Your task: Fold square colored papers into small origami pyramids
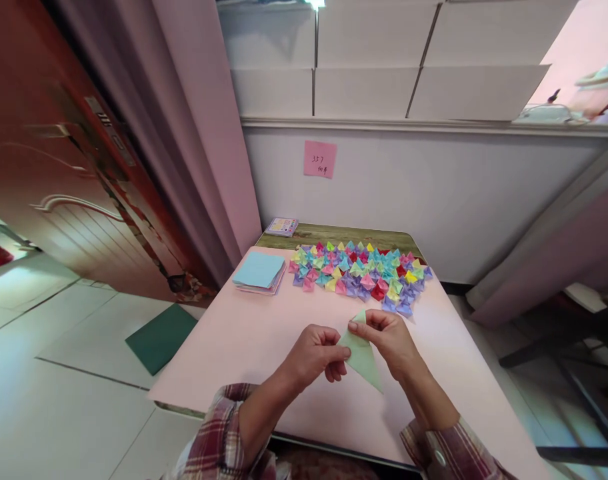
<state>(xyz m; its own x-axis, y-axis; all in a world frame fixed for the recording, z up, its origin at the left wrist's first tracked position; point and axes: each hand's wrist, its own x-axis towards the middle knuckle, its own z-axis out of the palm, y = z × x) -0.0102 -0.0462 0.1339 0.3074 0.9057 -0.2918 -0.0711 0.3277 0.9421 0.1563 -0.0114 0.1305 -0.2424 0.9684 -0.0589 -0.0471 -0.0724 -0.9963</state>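
A light green paper (363, 357), folded into a triangle, is held above the pink table cover (244, 340). My left hand (317, 353) pinches its left edge with curled fingers. My right hand (388, 337) pinches its top corner, fingers closed. Beyond the hands lies a spread of several small folded paper pieces (361, 275) in many colours. A stack of square paper sheets (260, 272), blue on top, sits to the left of them.
A small pack of paper (282, 227) lies at the table's wooden far edge by the white wall. A pink note (320, 159) is stuck on that wall. A green sheet (161, 337) lies on the tiled floor left of the table. Curtain and door stand left.
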